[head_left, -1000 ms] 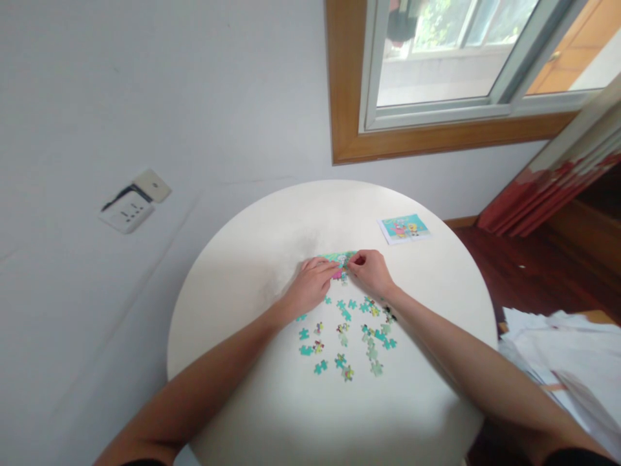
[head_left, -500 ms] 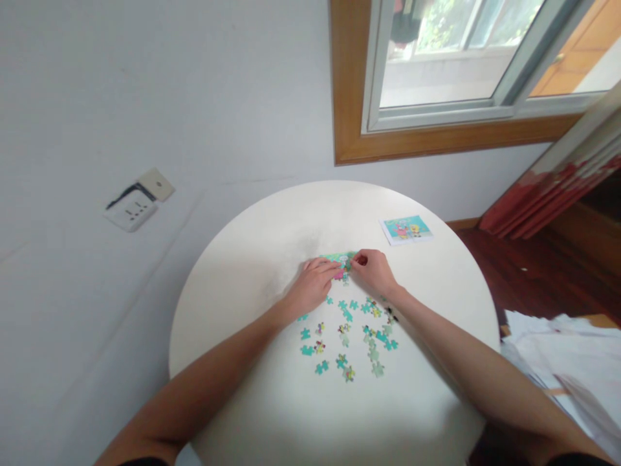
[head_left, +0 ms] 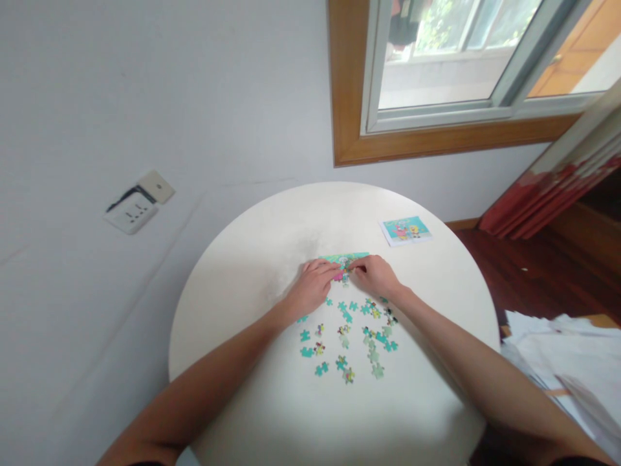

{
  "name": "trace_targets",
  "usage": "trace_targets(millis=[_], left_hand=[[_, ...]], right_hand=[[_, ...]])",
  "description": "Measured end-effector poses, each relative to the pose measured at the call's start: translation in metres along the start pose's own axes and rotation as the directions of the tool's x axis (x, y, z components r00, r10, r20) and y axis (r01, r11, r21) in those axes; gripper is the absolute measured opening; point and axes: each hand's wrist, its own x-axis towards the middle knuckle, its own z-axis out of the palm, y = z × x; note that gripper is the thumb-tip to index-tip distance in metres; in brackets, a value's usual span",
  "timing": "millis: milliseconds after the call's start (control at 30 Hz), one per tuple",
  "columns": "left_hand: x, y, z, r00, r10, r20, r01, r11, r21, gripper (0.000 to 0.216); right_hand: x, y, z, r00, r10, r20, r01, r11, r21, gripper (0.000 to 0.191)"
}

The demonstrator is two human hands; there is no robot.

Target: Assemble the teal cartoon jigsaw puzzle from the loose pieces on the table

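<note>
A short joined strip of teal jigsaw pieces [head_left: 350, 259] lies near the middle of a round white table [head_left: 272, 259]. My left hand [head_left: 313, 285] rests on the strip's left end, fingers bent and pressing down on it. My right hand [head_left: 377, 274] sits at the strip's right part, fingertips pinched on its lower edge. Several loose teal and pale green pieces [head_left: 347, 340] are scattered on the table just nearer to me than both hands.
A small picture card [head_left: 405, 230] lies at the table's far right. A wall socket [head_left: 132, 210] is at the left. A wood-framed window [head_left: 436, 84] is above, a red and cream curtain [head_left: 557, 188] at right, white papers [head_left: 567, 362] low right.
My right hand has slid slightly down and flattened along the strip, so more of the strip's right end now shows. The left hand has barely moved.
</note>
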Motion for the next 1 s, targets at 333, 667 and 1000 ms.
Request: trace_targets(millis=[333, 667, 1000], left_hand=[[0.000, -0.004, 0.003, 1.000, 0.006, -0.011, -0.006, 1.000, -0.002, 0.049], [0.000, -0.003, 0.003, 1.000, 0.001, -0.011, -0.001, 1.000, -0.015, 0.049], [0.000, 0.001, -0.001, 1.000, 0.027, -0.004, -0.027, 0.999, 0.029, 0.033]], right_hand=[[0.001, 0.002, 0.000, 1.000, 0.005, 0.006, -0.005, 1.000, 0.021, 0.037], [0.002, 0.010, -0.001, 0.978, 0.180, -0.108, -0.172, 0.982, 0.080, 0.033], [0.000, 0.010, -0.009, 0.975, 0.189, -0.116, -0.175, 0.978, 0.116, 0.033]])
